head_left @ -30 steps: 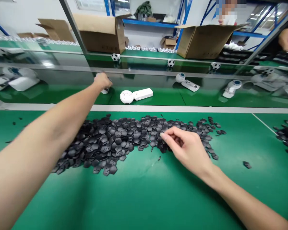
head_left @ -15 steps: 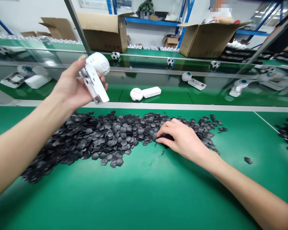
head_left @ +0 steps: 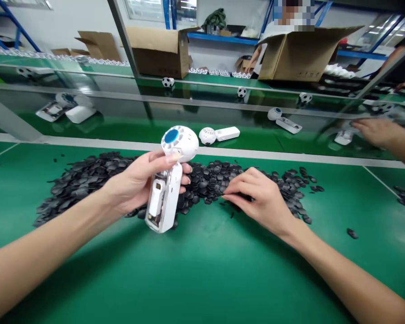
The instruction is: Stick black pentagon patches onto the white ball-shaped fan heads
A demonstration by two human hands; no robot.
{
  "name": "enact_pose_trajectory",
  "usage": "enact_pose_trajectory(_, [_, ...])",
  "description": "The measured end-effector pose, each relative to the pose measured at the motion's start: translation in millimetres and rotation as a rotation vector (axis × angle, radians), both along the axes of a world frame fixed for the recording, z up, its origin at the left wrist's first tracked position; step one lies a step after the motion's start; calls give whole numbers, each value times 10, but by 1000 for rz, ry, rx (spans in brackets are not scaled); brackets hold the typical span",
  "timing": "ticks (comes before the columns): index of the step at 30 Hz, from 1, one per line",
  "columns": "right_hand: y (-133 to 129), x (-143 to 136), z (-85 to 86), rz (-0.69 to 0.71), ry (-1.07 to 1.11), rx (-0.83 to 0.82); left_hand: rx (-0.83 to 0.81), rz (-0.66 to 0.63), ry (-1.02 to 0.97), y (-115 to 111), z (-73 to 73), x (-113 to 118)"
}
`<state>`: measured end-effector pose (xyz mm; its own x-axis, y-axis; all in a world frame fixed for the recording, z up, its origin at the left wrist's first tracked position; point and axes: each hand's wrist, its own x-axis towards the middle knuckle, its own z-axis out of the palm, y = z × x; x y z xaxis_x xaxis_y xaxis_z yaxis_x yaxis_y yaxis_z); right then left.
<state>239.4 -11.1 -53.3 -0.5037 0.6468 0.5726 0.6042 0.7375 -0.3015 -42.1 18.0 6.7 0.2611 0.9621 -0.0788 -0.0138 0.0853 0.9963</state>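
My left hand point(head_left: 145, 175) is closed around a white handheld fan point(head_left: 185, 141) with a round head and a blue disc on it. The fan's handle is open along one side and shows its inner parts. It is held above a heap of black pentagon-shaped plastic pieces point(head_left: 84, 180). At the front edge of that heap, my right hand point(head_left: 256, 193) pinches a black piece point(head_left: 224, 194) between thumb and fingers. Dark pieces lie partly hidden under its palm.
Behind the heap, a conveyor belt point(head_left: 128, 130) carries another white fan point(head_left: 227, 133) and football-patterned balls point(head_left: 242, 92). Cardboard boxes point(head_left: 300, 54) stand farther back. At the right, a co-worker's hand point(head_left: 374, 130) reaches onto the belt. A loose black piece point(head_left: 352, 233) lies on the green table point(head_left: 202, 279).
My left hand has brought the fan right and down, turning its blue disc and open handle into view. The right hand stays at the heap. A co-worker's hand has appeared at right.
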Motion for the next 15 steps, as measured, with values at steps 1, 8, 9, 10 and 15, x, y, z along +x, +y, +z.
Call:
enact_pose_trajectory(1, [-44, 6, 51, 13, 9, 141, -41, -1, -17, -28, -28, 21])
enact_pose_trajectory(8, [-348, 50, 307, 146, -120, 581, -159, 10, -159, -251, -137, 113])
enact_pose_trajectory(9, [-365, 52, 294, 146, -113, 581, -151, -9, -168, -278, -147, 123])
enact_pose_trajectory(10, [-375, 51, 274, 139, -104, 581, -146, -31, -170, -301, -156, 131])
enact_pose_trajectory(15, [-360, -29, 216, 164, -9, 424, -189, -45, -206, -374, -192, 136])
